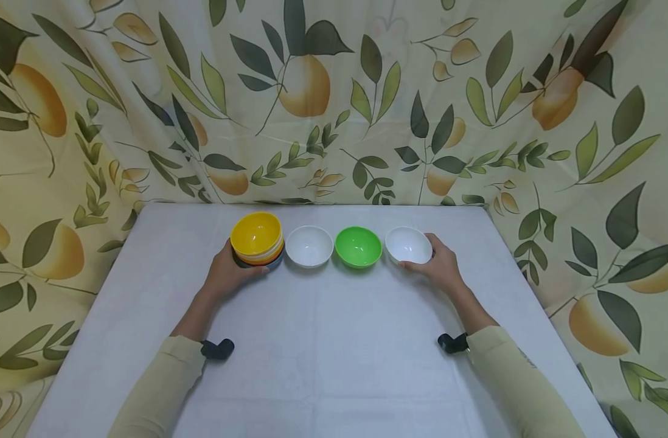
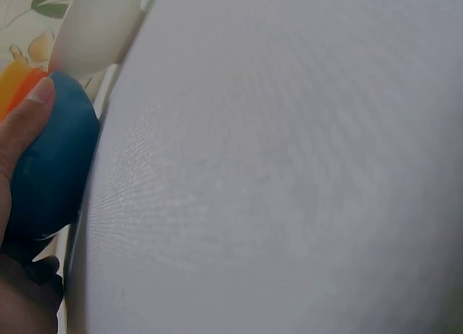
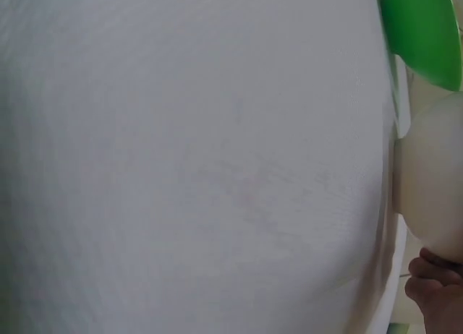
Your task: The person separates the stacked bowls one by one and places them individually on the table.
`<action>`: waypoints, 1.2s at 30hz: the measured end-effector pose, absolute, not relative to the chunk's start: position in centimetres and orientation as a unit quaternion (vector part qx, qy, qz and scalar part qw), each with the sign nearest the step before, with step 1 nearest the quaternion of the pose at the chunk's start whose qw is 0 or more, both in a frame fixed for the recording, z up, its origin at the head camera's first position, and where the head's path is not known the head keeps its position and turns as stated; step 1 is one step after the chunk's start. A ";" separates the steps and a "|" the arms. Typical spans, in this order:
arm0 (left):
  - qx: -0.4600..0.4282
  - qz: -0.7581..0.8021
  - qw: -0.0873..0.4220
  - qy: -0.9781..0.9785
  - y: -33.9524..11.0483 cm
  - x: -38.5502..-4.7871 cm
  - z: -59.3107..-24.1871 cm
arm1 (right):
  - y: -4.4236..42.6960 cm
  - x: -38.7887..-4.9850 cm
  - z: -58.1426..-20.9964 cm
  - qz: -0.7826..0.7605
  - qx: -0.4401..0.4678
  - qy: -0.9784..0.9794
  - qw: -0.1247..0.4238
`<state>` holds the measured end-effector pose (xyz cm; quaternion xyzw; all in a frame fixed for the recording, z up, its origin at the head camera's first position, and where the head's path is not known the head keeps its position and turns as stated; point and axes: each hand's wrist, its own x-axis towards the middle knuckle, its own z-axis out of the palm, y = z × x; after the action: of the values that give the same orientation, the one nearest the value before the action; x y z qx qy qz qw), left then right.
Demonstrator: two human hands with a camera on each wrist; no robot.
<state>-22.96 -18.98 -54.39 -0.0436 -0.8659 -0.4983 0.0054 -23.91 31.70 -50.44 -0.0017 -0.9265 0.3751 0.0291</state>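
At the left end of a row of bowls, my left hand (image 1: 227, 275) grips a nested stack with a yellow bowl (image 1: 255, 234) on top. Below it show a white rim, an orange rim and a blue bowl (image 2: 61, 157) at the bottom, where the thumb lies in the left wrist view. My right hand (image 1: 442, 267) holds a white bowl (image 1: 408, 245) by its right side, thumb at the front. Between the hands stand another white bowl (image 1: 309, 246) and a green bowl (image 1: 358, 247), both upright and untouched. Part of the green bowl also shows in the right wrist view.
The bowls stand near the far edge of a table with a white cloth (image 1: 312, 347). Behind it hangs a curtain (image 1: 334, 152) printed with fruit and leaves. A dark wrist camera (image 1: 218, 350) sits at the left cuff, another (image 1: 452, 344) at the right.
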 end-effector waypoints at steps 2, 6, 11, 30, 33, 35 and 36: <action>-0.044 -0.500 0.005 -0.865 -19.0 -23.0 -54.4 | 31.8 -23.9 -50.5 0.376 -0.004 -0.926 0.027; -0.044 -0.503 0.004 -0.863 -19.0 -23.0 -54.4 | 31.8 -23.9 -50.4 0.375 -0.005 -0.927 0.026; -0.044 -0.502 0.004 -0.864 -19.0 -22.9 -54.4 | 31.9 -23.8 -50.5 0.371 -0.002 -0.928 0.023; -0.040 -0.495 0.002 -0.868 -19.0 -23.0 -54.3 | 32.1 -23.2 -50.7 0.364 0.013 -0.931 0.029; -0.040 -0.495 0.001 -0.868 -19.1 -23.0 -54.3 | 32.1 -23.2 -50.6 0.356 0.006 -0.934 0.019; -0.040 -0.497 0.001 -0.867 -19.0 -23.0 -54.4 | 32.1 -23.2 -50.4 0.353 -0.003 -0.936 0.015; -0.040 -0.497 0.000 -0.867 -19.0 -23.0 -54.4 | 32.1 -23.2 -50.3 0.352 -0.006 -0.936 0.015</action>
<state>-23.04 -19.02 -54.40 -0.0401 -0.8668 -0.4971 0.0002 -23.19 32.11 -50.33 -0.0063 -0.9358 0.3522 0.0152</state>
